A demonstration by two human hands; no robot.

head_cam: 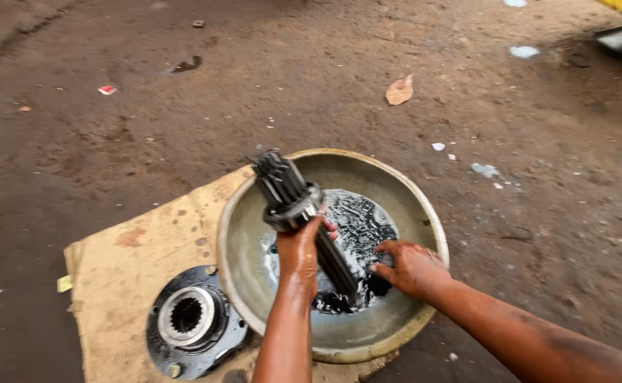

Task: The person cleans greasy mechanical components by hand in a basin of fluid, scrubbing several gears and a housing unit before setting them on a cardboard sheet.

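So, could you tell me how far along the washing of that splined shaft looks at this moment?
Midway, it seems. The splined shaft is out and wet, held tilted by the left hand with its lower end in the dark liquid of the metal basin. The right hand works at that end. The flanged hub lies on the cardboard, outside the basin.

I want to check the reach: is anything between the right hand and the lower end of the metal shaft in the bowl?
Nothing visible is. The right hand lies open in the bowl, beside the lower end of the shaft, with only dark liquid around it. The left hand holds the shaft higher up.
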